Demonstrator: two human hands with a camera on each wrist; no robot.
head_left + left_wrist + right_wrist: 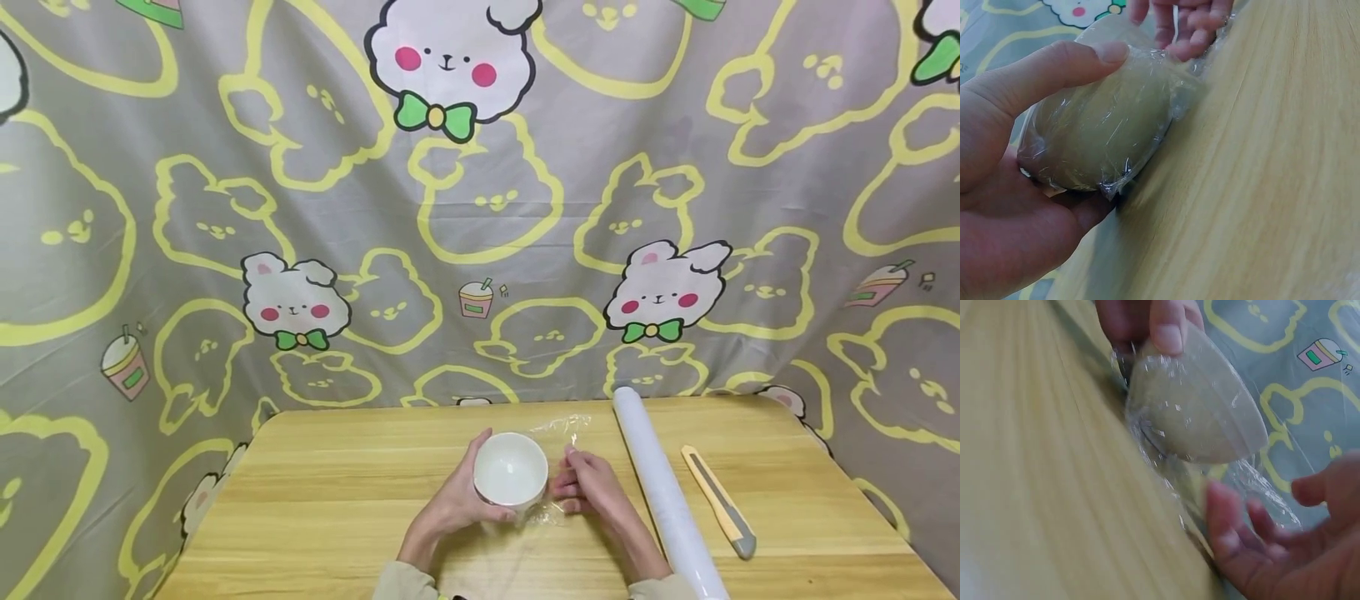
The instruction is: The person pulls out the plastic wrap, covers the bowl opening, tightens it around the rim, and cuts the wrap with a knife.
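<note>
A white bowl (511, 469) is tilted a little above the table, its hollow side toward the head camera. My left hand (457, 495) grips it by the side, thumb on the near wall and fingers around the far side and below. Clear plastic film (1119, 125) clings in wrinkles to the bowl's outside. Loose film (1266, 490) trails off past the rim toward my right hand (588, 483). The right wrist view shows that hand (1285, 544) beside the bowl, thumb apart from its loosely bent fingers. Whether the fingertips touch the film is unclear.
A long white roll (667, 492) lies on the wooden table (330, 492), just right of my right forearm. Beyond it is a utility knife (718, 500) with a yellow and grey handle. A patterned cloth (360, 208) hangs behind the table.
</note>
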